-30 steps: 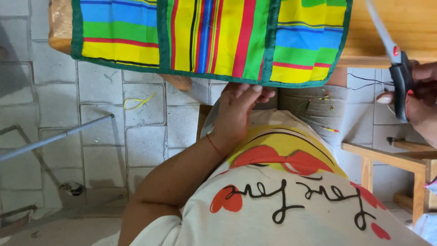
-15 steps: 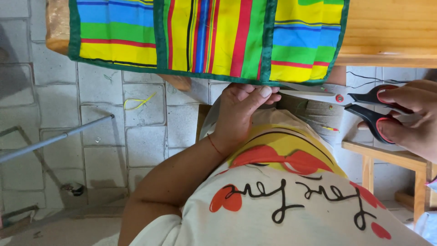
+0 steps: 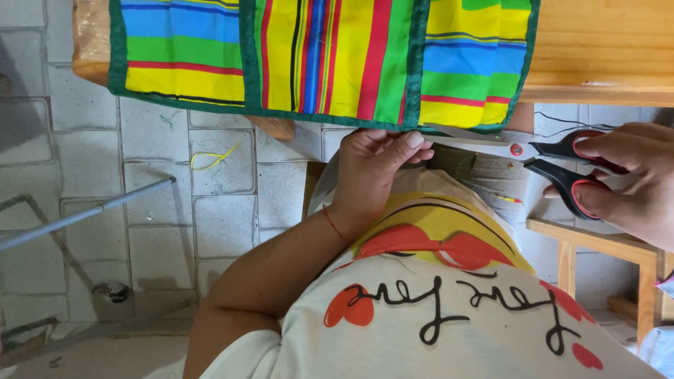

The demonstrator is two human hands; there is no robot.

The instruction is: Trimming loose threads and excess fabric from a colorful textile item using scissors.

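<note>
1. Striped cloth (image 3: 330,56) hangs over the near edge of the wooden bench (image 3: 597,49); green binding along its hem.
2. Left hand (image 3: 375,165) fingers pinched closed on the hem.
3. Right hand (image 3: 632,179) fingers closed through the scissors (image 3: 519,149) handles, blades just parted at the hem.
4. Cloth looks light, limp; best held taut beside the blades.
</note>
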